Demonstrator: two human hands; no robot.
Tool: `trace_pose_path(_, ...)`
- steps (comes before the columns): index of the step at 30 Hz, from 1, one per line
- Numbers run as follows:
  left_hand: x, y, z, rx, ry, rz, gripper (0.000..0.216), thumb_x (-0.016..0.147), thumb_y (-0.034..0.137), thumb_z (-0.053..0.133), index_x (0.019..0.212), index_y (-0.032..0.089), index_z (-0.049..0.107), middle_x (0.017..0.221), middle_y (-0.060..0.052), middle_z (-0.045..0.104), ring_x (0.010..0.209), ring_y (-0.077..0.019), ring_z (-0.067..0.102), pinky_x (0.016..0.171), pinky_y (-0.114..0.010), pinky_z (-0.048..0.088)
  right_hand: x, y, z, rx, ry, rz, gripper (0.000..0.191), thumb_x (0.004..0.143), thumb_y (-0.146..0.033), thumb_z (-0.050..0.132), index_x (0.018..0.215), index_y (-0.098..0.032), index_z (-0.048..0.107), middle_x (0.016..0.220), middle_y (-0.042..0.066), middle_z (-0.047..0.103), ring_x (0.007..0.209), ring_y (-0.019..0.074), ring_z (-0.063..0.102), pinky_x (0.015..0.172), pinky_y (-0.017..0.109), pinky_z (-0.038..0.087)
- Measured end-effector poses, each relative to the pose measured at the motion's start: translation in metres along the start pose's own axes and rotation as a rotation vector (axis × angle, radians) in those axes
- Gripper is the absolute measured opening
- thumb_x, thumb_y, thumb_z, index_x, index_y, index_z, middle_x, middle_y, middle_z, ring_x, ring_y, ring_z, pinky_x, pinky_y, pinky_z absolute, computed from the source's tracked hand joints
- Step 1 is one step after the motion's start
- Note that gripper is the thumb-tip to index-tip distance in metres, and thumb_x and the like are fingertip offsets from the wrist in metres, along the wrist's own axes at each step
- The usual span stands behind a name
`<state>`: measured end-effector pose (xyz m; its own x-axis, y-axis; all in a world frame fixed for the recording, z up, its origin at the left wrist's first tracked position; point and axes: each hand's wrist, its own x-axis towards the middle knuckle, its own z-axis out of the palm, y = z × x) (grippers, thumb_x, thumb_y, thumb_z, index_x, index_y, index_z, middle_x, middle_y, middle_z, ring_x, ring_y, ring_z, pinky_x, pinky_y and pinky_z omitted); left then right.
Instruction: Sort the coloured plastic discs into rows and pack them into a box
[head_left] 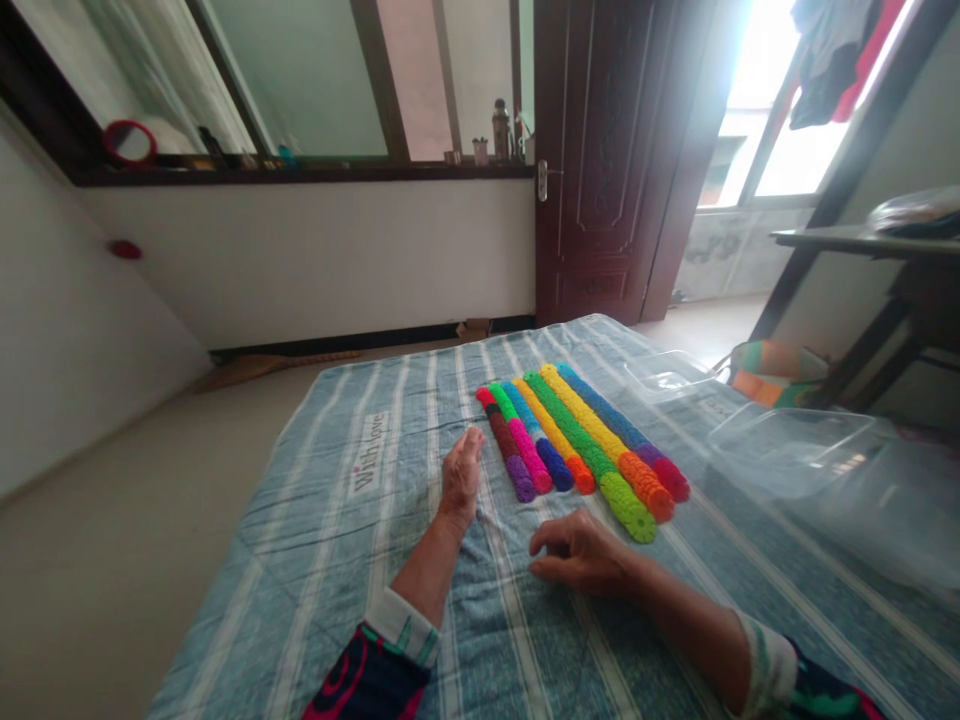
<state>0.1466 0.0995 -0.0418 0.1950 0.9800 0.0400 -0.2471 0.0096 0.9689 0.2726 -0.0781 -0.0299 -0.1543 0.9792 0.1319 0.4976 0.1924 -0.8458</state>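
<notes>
Several long rows of colourful notched plastic discs lie side by side on the striped bedspread [322, 540]. At the left end is a brown-and-purple row [507, 447]; beside it lies a green-and-pink row [524, 440]. A longer green row [574, 425] ends in lime discs near me, and a blue row [604, 410] with a purple and red end lies farthest right. Just left of the brown-and-purple row, my left hand [463, 475] stands on edge with its fingers stretched out. My right hand [581, 552] hovers or rests before the near ends, fingers loosely bent and apart, holding nothing visible.
Clear plastic containers [791, 445] sit on the right side of the bed, with another clear tray [670, 372] farther back. An orange-and-green basket [776, 372] and a dark table [847, 242] stand beyond. A brown door [600, 150] is at the back.
</notes>
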Motion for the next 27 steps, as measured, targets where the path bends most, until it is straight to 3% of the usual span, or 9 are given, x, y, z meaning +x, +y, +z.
trace_pose_path(5, 0.0, -0.0002, -0.0013, 0.023, -0.005, 0.009, 0.037, 0.08, 0.049, 0.058, 0.091, 0.015, 0.066, 0.101, -0.011, 0.071, 0.108, -0.0243, 0.062, 0.102, -0.039, 0.042, 0.0, 0.0018, 0.0011, 0.009, 0.012, -0.004, 0.013, 0.075, -0.024, 0.065, 0.081, -0.015, 0.072, 0.052, -0.006, 0.049, 0.047, 0.0072, 0.043, 0.049, 0.02, 0.031)
trace_pose_path(12, -0.002, 0.0022, 0.0033, -0.011, 0.028, -0.03, 0.03, 0.086, 0.04, 0.053, 0.098, 0.016, 0.066, 0.117, -0.012, 0.067, 0.117, -0.022, 0.059, 0.108, -0.04, 0.037, -0.0007, 0.0038, 0.0021, 0.037, 0.003, 0.009, 0.013, 0.076, -0.025, 0.064, 0.082, -0.016, 0.071, 0.051, -0.007, 0.048, 0.047, 0.0072, 0.041, 0.048, 0.019, 0.03)
trace_pose_path(27, -0.0019, -0.001, 0.003, 0.02, 0.036, 0.008, 0.038, 0.081, 0.048, 0.057, 0.098, 0.016, 0.068, 0.113, -0.012, 0.069, 0.114, -0.025, 0.06, 0.106, -0.04, 0.04, -0.0008, 0.0024, 0.0005, 0.036, -0.016, 0.005, 0.014, 0.076, -0.025, 0.064, 0.081, -0.014, 0.071, 0.052, -0.006, 0.048, 0.047, 0.0073, 0.042, 0.049, 0.02, 0.031)
